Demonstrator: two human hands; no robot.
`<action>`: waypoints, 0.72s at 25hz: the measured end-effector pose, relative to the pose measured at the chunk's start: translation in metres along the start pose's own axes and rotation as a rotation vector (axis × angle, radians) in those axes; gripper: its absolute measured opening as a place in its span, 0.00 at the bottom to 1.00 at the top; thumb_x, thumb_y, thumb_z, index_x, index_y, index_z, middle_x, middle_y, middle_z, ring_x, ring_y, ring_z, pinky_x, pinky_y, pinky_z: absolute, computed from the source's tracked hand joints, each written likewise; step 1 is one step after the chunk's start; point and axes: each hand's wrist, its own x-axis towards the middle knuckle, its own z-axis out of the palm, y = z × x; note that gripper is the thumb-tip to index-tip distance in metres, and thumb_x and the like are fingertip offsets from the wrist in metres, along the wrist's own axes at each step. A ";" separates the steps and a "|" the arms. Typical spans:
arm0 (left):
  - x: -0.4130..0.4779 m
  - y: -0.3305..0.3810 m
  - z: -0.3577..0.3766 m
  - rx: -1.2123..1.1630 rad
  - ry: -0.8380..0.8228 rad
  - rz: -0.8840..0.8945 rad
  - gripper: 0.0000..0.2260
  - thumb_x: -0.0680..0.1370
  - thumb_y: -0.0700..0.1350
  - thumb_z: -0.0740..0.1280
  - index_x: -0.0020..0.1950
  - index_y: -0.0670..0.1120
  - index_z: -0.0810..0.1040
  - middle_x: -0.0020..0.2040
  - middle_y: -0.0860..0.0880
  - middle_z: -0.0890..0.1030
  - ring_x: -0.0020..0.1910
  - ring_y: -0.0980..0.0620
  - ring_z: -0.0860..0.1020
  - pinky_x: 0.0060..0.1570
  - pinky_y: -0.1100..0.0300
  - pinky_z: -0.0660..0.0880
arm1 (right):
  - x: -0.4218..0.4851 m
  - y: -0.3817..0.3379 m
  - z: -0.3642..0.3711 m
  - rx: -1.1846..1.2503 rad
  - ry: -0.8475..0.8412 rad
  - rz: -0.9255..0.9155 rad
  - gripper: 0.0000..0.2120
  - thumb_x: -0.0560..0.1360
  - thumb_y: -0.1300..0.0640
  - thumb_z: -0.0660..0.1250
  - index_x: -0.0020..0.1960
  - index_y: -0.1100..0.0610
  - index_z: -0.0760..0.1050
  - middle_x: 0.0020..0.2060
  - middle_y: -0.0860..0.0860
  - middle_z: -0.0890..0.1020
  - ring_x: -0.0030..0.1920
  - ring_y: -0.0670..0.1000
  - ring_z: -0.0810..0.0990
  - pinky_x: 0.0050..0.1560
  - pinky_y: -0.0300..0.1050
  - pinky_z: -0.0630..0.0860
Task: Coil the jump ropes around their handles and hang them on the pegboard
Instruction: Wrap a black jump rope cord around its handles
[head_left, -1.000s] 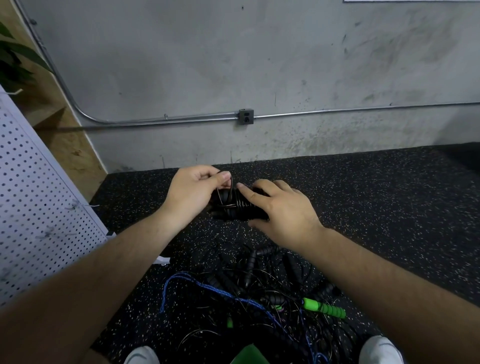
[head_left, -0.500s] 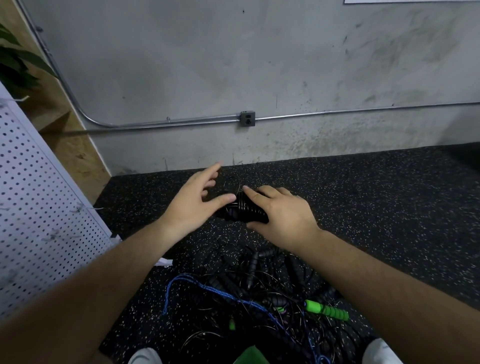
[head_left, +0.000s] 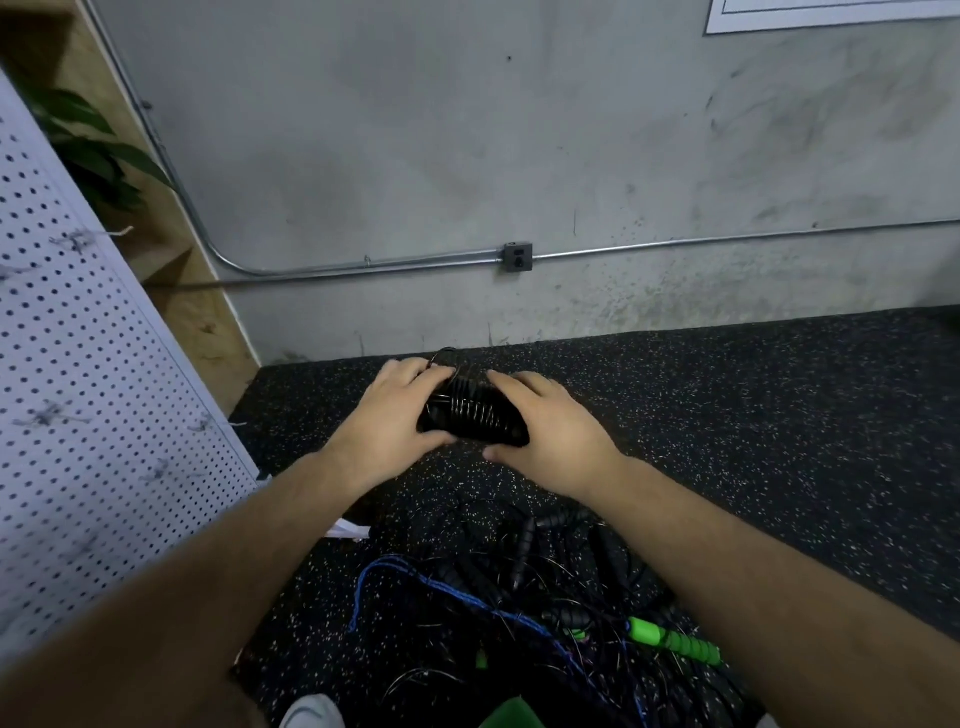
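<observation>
Wraps on the black jump rope (head_left: 470, 415) are being pinned near the floor mat's (head_left: 753, 415) far edge, the left hand (head_left: 395, 415), spread a moment ago, being closed round it opposite the gripping right hand (head_left: 550, 431), likely finishing the coil.

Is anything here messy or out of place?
Yes: the jump ropes on the floor lie in a tangle, black handles, a blue rope and a green handle crossing each other. Only the black bundle gripped by the left hand and right hand looks neatly coiled.
</observation>
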 end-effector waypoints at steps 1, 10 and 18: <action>0.000 -0.006 -0.008 0.010 -0.018 -0.013 0.36 0.72 0.53 0.77 0.76 0.49 0.68 0.69 0.49 0.71 0.68 0.51 0.64 0.73 0.48 0.64 | 0.003 0.001 0.000 0.058 -0.021 0.005 0.42 0.73 0.43 0.74 0.80 0.51 0.57 0.74 0.51 0.67 0.73 0.54 0.65 0.73 0.53 0.67; -0.021 -0.057 -0.040 0.067 -0.074 -0.093 0.36 0.71 0.52 0.78 0.74 0.56 0.63 0.67 0.50 0.67 0.60 0.54 0.72 0.65 0.53 0.74 | 0.028 -0.034 0.036 -0.029 0.072 -0.128 0.36 0.74 0.36 0.69 0.77 0.47 0.64 0.69 0.44 0.75 0.63 0.53 0.70 0.61 0.49 0.73; -0.065 -0.146 0.040 -0.103 -0.177 -0.328 0.29 0.72 0.44 0.77 0.66 0.60 0.68 0.66 0.51 0.65 0.62 0.47 0.72 0.65 0.47 0.72 | 0.068 -0.055 0.147 0.067 -0.238 -0.073 0.32 0.75 0.50 0.71 0.76 0.50 0.64 0.67 0.53 0.72 0.67 0.58 0.67 0.68 0.52 0.68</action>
